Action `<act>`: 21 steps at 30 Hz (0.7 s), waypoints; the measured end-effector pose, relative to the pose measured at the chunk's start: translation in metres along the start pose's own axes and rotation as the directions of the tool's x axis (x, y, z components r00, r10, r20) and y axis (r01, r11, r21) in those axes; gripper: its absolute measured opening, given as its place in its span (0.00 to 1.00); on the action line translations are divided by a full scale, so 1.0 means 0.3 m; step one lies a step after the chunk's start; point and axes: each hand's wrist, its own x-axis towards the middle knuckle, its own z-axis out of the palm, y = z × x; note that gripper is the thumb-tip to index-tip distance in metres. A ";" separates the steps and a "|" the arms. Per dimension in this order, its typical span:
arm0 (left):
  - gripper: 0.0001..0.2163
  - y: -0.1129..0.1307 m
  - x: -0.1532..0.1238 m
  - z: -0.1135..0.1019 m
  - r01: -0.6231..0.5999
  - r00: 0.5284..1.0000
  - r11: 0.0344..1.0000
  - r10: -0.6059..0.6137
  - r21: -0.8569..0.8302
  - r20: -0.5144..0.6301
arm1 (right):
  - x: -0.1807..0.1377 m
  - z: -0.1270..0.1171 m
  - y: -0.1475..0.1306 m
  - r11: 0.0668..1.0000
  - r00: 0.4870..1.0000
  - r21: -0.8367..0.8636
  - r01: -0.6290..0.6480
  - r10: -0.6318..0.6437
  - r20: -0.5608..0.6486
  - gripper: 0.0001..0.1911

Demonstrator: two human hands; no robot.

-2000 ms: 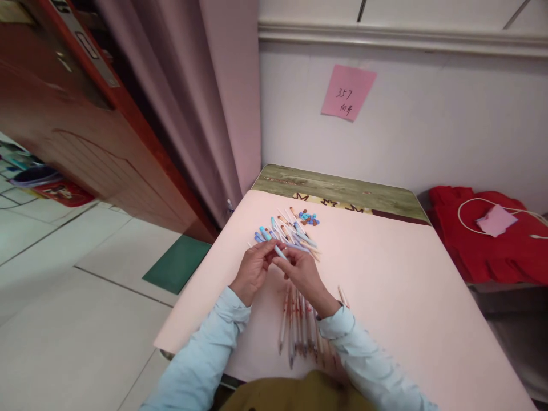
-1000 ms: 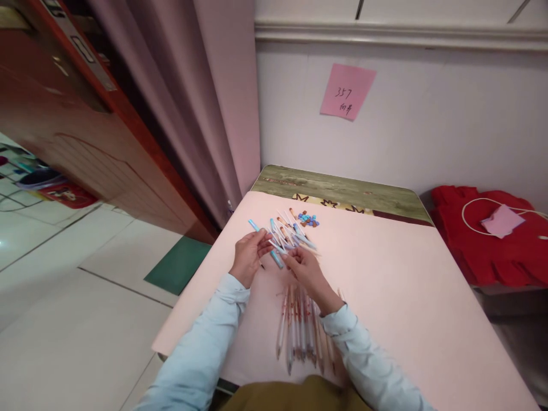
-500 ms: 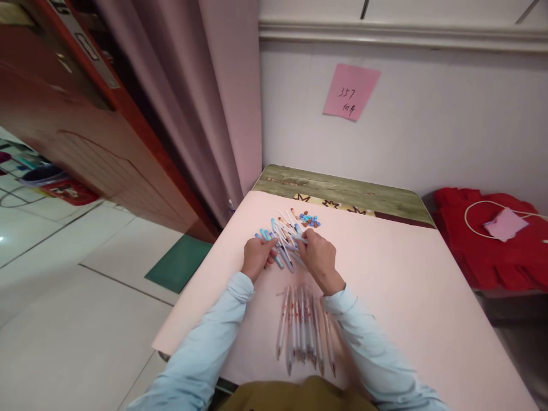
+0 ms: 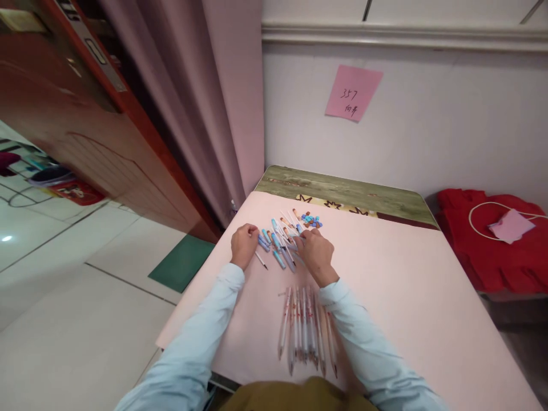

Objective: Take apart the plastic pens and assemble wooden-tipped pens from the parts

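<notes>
Head view: the pile of pen parts (image 4: 276, 240) lay on the table (image 4: 385, 297) between my left hand (image 4: 245, 246) and my right hand (image 4: 315, 254), in front of my body. The right hand was the nearer, its fingertips reaching over the pile's right edge; the left hand stood just beside the opposite edge. Most of the slender pieces had their long axes on a slant, from far left to near right, though some crossed their neighbours. A white stick (image 4: 261, 261) lay on a similar slant, its dark tip pointing toward me and its far end running up to the left hand.

Both hands had their fingers curled and drawn together at the tips. Since the fingers were small and partly hid their own tips, I could not tell whether either hand gripped a piece.

Appearance: the pile mixed short turquoise, blue and brown-ended tubes with thin white sticks, some dark at the near end. Beyond it, small blue and brown pieces (image 4: 311, 220) formed a separate cluster. Nearer to me, a row of pens (image 4: 303, 331) with clear barrels and red markings lay roughly parallel, dark points toward my body.
</notes>
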 end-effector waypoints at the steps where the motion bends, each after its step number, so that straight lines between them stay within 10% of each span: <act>1: 0.09 -0.007 0.024 0.000 -0.002 1.000 0.999 0.002 0.033 0.003 | 0.005 0.010 -0.006 1.000 1.000 0.009 -0.001 0.001 0.000 0.18; 11: 0.11 0.038 0.109 0.054 -0.025 0.991 0.996 0.013 0.089 0.136 | -0.023 -0.082 0.270 0.978 0.983 0.107 -0.179 0.181 -0.013 0.16; 21: 0.13 -0.065 -0.060 -0.029 0.044 0.995 0.999 -0.042 -0.024 0.090 | -0.164 -0.058 0.437 0.941 0.986 0.315 -0.127 0.084 0.145 0.12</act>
